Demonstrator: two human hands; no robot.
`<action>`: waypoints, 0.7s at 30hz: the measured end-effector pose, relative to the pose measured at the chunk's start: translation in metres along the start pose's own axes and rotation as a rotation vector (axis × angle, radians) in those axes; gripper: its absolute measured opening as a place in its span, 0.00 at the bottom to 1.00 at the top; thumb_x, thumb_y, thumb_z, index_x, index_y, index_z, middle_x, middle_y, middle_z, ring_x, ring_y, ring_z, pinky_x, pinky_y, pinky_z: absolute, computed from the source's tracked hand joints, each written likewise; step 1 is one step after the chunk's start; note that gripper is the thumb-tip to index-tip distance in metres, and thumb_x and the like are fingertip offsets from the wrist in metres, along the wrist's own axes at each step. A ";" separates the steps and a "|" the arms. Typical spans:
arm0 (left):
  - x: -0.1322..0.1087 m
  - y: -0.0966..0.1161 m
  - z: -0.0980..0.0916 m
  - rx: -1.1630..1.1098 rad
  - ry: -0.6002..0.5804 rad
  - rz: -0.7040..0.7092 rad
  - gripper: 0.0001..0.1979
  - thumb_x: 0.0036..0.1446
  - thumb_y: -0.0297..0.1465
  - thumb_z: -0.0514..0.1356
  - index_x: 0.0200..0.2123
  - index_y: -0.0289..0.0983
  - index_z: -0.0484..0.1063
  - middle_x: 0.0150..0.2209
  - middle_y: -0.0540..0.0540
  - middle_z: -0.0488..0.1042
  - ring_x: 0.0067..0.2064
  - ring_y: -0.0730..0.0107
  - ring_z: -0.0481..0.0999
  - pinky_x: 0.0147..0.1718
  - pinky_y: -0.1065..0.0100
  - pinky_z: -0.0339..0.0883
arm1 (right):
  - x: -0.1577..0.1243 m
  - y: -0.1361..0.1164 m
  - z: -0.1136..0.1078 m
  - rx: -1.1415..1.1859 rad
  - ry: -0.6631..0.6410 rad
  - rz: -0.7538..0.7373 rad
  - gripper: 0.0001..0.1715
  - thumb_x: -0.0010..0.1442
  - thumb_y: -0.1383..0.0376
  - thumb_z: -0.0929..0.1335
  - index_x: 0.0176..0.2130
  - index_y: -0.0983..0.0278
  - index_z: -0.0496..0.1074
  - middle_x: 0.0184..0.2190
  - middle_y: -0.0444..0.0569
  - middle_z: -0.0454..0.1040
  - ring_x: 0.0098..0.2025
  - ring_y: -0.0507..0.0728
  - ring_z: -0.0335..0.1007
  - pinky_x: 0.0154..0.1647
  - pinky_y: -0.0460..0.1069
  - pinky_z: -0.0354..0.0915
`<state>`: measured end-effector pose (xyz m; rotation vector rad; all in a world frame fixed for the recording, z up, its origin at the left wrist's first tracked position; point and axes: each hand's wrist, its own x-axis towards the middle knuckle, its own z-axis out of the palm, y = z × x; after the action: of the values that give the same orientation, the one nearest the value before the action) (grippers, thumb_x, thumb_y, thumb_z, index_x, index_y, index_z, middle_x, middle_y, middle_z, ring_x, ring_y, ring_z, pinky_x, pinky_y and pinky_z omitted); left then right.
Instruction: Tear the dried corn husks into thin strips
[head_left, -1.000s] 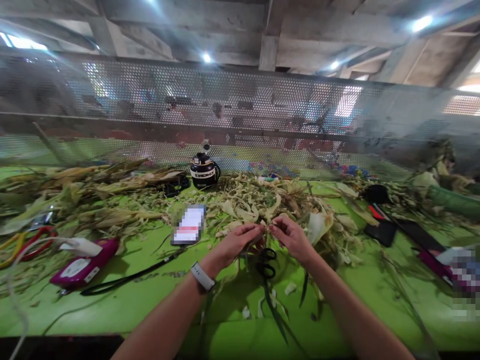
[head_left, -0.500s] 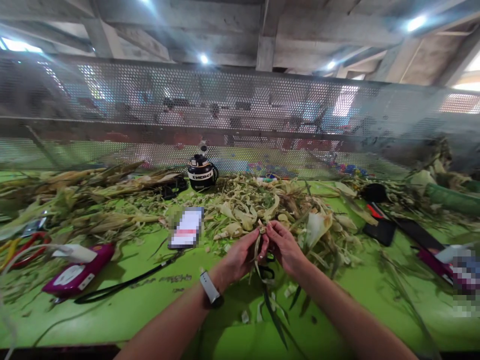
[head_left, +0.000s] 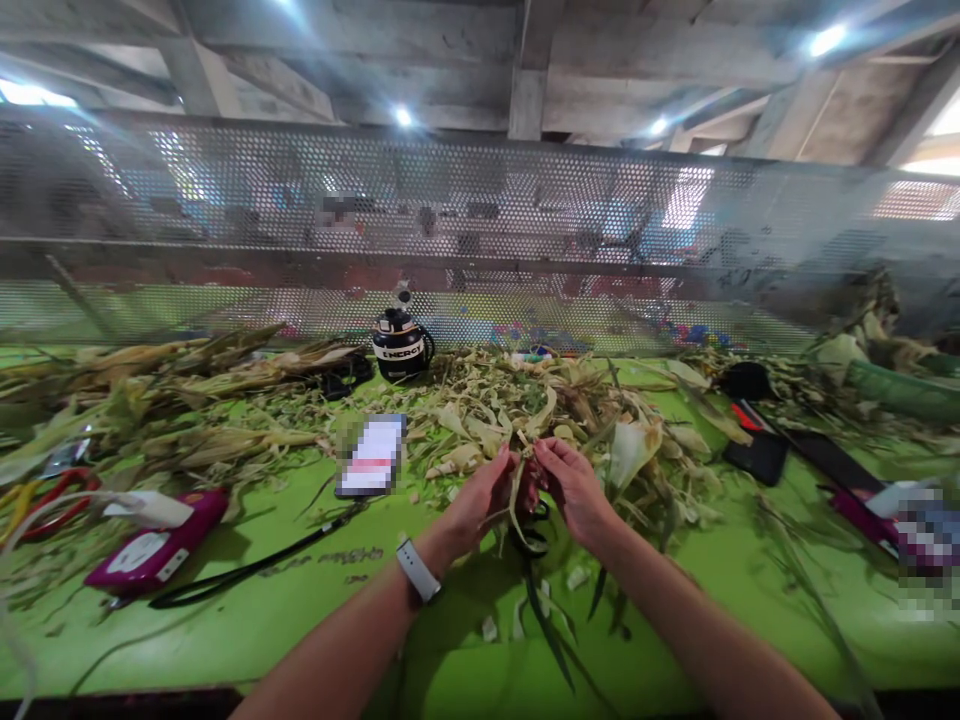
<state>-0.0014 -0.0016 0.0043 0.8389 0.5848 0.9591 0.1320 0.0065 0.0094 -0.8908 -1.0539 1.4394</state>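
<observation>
Both hands meet over the green table around a pale strip of dried corn husk. My left hand, with a watch on a white strap at the wrist, is closed on the husk from the left. From the right, my right hand pinches its upper end between thumb and fingertips. The strip's lower end hangs in a curve below the fingers. Just beneath them lies a black-handled pair of scissors, partly hidden by the hands. A heap of corn husks spreads behind the hands.
A phone lies left of the hands, near a purple power bank and red-handled scissors. A black jar stands at the back before a perforated metal screen. Another dark phone lies right.
My hands stay in almost the same place. The left hand has turned slightly and its fingers sit a little further from the right. The hanging husk end curves more to the right now.
</observation>
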 end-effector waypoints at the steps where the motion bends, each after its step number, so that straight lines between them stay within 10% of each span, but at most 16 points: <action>1: -0.001 0.001 -0.001 0.033 -0.008 0.005 0.19 0.50 0.47 0.59 0.29 0.35 0.70 0.25 0.47 0.74 0.26 0.73 0.71 0.28 0.71 0.64 | 0.000 -0.004 -0.002 -0.069 0.019 -0.037 0.20 0.48 0.52 0.72 0.26 0.64 0.65 0.17 0.37 0.61 0.17 0.46 0.53 0.18 0.43 0.52; 10: 0.002 -0.004 -0.004 0.442 0.006 0.132 0.20 0.47 0.46 0.61 0.30 0.34 0.68 0.18 0.57 0.56 0.20 0.82 0.51 0.19 0.75 0.44 | 0.002 -0.012 -0.006 -0.474 0.035 -0.214 0.23 0.48 0.46 0.68 0.24 0.63 0.65 0.17 0.39 0.59 0.20 0.48 0.50 0.20 0.45 0.50; 21: 0.001 -0.004 -0.002 0.524 0.160 0.241 0.16 0.53 0.45 0.56 0.31 0.36 0.67 0.22 0.54 0.58 0.25 0.76 0.55 0.25 0.73 0.51 | 0.005 -0.013 -0.011 -0.371 -0.059 -0.129 0.22 0.46 0.48 0.70 0.29 0.63 0.68 0.22 0.41 0.64 0.22 0.48 0.55 0.21 0.45 0.51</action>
<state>-0.0008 -0.0016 -0.0002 1.3296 0.9094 1.1164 0.1460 0.0132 0.0187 -1.0244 -1.4266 1.1877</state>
